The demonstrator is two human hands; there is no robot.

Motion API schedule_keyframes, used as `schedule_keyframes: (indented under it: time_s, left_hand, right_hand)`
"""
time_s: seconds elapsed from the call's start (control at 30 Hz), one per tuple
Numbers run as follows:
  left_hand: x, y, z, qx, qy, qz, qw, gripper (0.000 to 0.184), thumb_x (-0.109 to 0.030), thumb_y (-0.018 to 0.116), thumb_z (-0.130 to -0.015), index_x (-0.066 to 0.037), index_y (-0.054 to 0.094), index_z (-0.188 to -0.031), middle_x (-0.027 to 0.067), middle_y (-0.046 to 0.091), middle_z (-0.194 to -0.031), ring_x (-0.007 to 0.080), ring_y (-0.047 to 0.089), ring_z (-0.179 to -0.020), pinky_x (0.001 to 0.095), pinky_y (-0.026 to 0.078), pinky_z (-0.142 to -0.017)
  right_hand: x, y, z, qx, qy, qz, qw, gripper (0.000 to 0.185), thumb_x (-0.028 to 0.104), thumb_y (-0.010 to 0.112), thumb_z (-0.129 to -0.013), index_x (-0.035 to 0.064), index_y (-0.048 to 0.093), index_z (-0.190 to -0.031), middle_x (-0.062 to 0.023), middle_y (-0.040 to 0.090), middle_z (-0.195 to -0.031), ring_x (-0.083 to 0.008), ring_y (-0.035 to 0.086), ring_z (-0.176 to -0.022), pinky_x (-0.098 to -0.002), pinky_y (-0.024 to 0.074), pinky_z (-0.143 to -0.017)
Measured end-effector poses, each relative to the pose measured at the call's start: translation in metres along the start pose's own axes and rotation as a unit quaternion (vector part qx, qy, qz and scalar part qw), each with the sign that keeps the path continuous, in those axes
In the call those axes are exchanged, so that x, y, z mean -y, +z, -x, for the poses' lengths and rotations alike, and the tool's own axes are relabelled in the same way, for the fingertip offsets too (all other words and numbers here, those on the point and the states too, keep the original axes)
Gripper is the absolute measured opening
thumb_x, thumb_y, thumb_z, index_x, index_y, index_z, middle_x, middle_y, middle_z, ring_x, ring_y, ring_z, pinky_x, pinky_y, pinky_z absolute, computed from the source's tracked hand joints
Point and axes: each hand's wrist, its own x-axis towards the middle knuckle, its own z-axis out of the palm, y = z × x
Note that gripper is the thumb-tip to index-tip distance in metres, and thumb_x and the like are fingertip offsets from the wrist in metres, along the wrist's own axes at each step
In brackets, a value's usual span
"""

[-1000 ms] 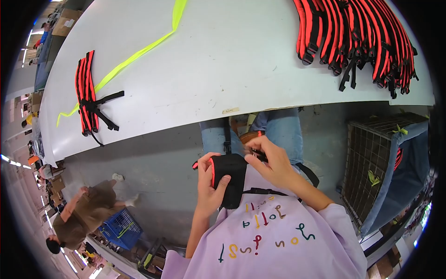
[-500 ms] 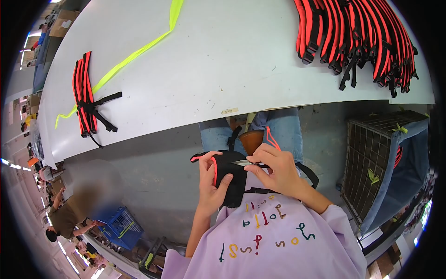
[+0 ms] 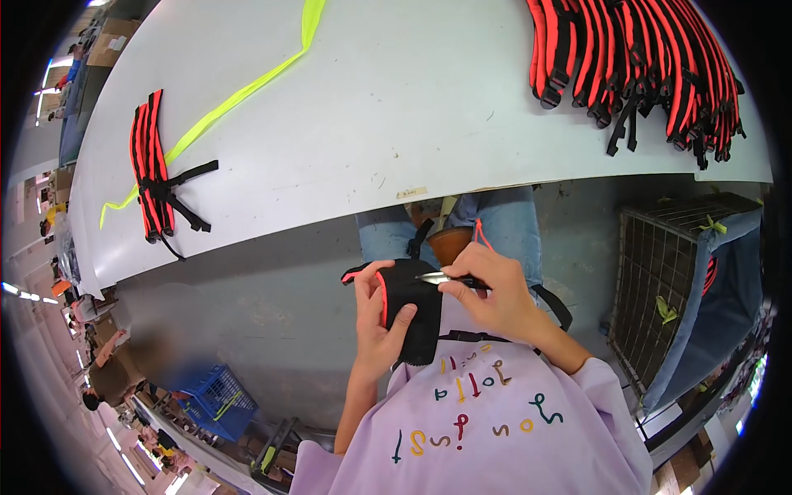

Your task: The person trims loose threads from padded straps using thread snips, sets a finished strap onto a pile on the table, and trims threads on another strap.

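My left hand grips a black padded strap with red-orange edging, held over my lap with the thumb on its face. Closed round a pair of thread snips, my right hand has the metal tip at the strap's upper black face; I cannot tell if the tip touches it. A red-orange cord loop sticks up from behind my right fingers. Black webbing with a buckle hangs below my right hand, across my shirt.
On the white table lie a pile of red-and-black straps, a tied bundle and a yellow-green ribbon. A wire cage bin with blue lining stands right. Left are a blue crate and a person.
The snips have shifted slightly right along the strap's face, and the strap is tipped a little. The view has moved slightly. The person at left has changed posture.
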Motion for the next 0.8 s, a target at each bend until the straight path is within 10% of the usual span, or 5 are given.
schedule_keyframes:
  time_s: [0.17, 0.53, 0.8]
  left_hand:
    - [0.007, 0.005, -0.005, -0.003, 0.014, -0.015, 1.0, 0.031, -0.011, 0.062, -0.079, 0.001, 0.058, -0.108, 0.0141, 0.033, -0.133, 0.026, 0.041, -0.113, 0.0362, 0.035, -0.096]
    - [-0.001, 0.016, 0.043, -0.066, -0.213, 0.18, 0.958, 0.039, -0.015, 0.065, -0.08, 0.001, 0.054, -0.114, 0.0128, 0.038, -0.124, 0.0245, 0.041, -0.114, 0.0352, 0.035, -0.096]
    - [-0.015, 0.002, 0.028, -0.035, 0.015, -0.112, 0.993, 0.03, -0.004, 0.067, -0.074, 0.001, 0.06, -0.103, 0.0175, 0.032, -0.134, 0.0256, 0.046, -0.106, 0.0353, 0.043, -0.084]
  right_hand:
    - [-0.016, 0.018, 0.0, 0.03, 0.179, -0.256, 0.949, 0.024, 0.014, 0.067, -0.081, 0.0069, 0.057, -0.102, 0.0015, 0.054, -0.07, -0.0027, 0.048, -0.061, -0.0202, 0.0348, -0.052]
    - [-0.013, 0.05, -0.021, 0.063, 0.185, -0.189, 0.962, 0.018, 0.017, 0.064, -0.084, 0.0061, 0.058, -0.098, 0.0069, 0.046, -0.073, -0.0011, 0.037, -0.066, -0.0164, 0.0326, -0.062]
    - [-0.028, 0.051, -0.014, 0.086, 0.159, -0.244, 0.953, 0.018, 0.021, 0.064, -0.084, 0.004, 0.057, -0.082, 0.0053, 0.044, -0.061, -0.0026, 0.036, -0.057, -0.0216, 0.029, -0.05]
